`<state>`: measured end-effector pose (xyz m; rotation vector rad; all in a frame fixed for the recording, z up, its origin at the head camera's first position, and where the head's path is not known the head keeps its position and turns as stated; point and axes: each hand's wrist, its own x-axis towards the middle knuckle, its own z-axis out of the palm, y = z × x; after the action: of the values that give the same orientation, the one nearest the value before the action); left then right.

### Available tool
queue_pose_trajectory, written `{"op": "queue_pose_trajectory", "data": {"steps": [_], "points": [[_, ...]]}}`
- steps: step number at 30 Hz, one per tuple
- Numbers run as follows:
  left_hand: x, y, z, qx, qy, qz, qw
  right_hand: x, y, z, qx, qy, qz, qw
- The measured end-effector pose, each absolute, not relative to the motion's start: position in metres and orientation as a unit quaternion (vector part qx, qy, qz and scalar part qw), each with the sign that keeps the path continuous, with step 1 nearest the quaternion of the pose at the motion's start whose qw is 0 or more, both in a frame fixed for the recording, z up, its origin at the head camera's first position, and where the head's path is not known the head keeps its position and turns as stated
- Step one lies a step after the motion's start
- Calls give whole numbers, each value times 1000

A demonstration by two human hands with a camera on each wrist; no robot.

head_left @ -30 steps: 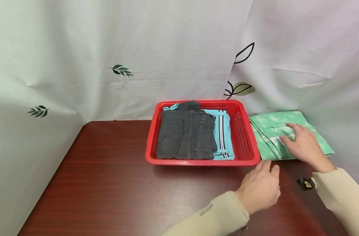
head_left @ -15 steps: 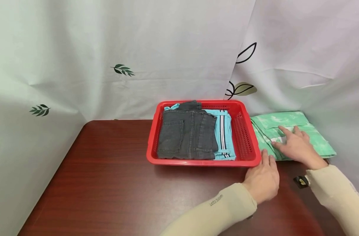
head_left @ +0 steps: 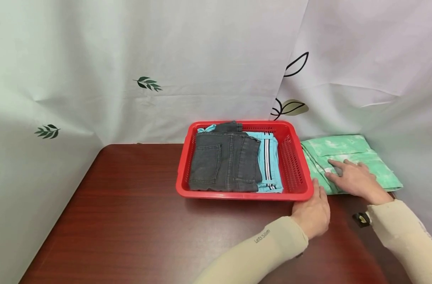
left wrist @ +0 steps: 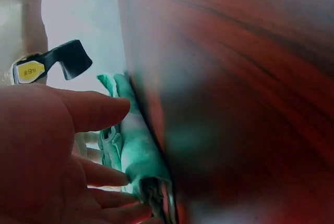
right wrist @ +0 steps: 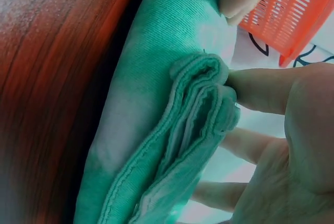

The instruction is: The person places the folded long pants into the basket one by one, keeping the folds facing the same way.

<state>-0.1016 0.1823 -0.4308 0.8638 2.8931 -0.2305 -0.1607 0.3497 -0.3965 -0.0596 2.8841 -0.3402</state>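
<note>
A green-and-white tie-dyed garment [head_left: 340, 146], neatly folded, lies at the table's right side against the basket. My right hand [head_left: 358, 179] rests on top of it, fingers spread and fairly straight. In the right wrist view, those fingers touch rolled seams on the garment's upper layer [right wrist: 203, 104]. Beside the red basket's front right corner, my left hand [head_left: 311, 217] reaches to the garment's near left edge with extended fingers. The left wrist view has the fingers alongside the folded cloth [left wrist: 141, 145], thumb apart; some fingertips are hidden behind it.
The red plastic basket [head_left: 244, 196] holds folded dark grey jeans [head_left: 212, 163] and a light blue garment [head_left: 269, 157] with a striped band. Under everything is a reddish-brown wooden table [head_left: 130, 221]. White leaf-printed curtains [head_left: 216, 59] close in the back and sides.
My right hand has come left and down onto the green garment. My left hand has moved forward to the garment's near edge by the basket corner. The basket stays put.
</note>
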Motion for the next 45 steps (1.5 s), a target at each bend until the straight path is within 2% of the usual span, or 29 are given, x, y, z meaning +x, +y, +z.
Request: {"op": "queue_pose_trajectory", "data": {"steps": [7,20,29,36,45], "points": [[-104,179,-430,307,948,-67,60,-159,351,-399,-19,987,-110,118],[-96,174,-432,316,946,-11,79,-147,352,-405,-55,990,-100,78],[-94,167,-429,348,936,17,40,-136,356,-411,-72,990,-99,67],[-94,163,-422,352,935,37,19,-128,359,-415,-125,985,-110,40],[-97,166,-420,321,945,36,59,-114,366,-420,-143,978,-151,25]]}}
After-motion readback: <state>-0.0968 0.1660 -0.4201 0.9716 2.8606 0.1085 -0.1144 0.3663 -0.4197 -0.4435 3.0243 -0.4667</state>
